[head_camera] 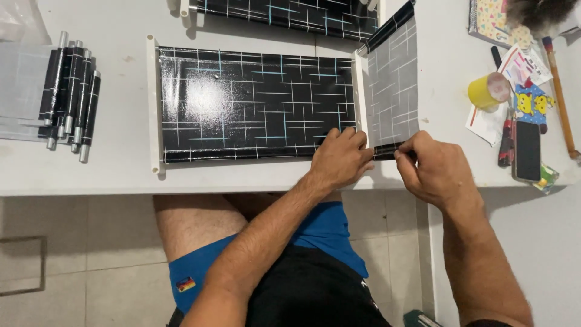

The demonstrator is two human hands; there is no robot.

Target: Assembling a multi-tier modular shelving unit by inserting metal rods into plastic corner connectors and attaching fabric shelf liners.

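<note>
A person seated at a white table (91, 172) works on a glossy black sheet (254, 103) patterned with white and pale-blue lines, spread flat between two white plastic rods — one (154, 103) along its left edge, the other (360, 91) along its right. The left hand (340, 158) lies knuckles-up on the sheet's near right corner, fingers curled and pressing down beside the right rod. The right hand (431, 168) pinches the near edge of the sheet's grey, line-marked underside (394, 85), which is folded back just past that rod. A second patterned sheet (284, 13) lies at the table's far edge. Well apart to the left, a row of rolled black-and-silver tubes (71, 91) rests on a clear plastic bag (21, 91). To the right sit a yellow tape roll (486, 91), a dark phone (527, 150), a colourful cartoon card (534, 102) and a long wooden-handled brush (560, 97) — none touched by either hand.
</note>
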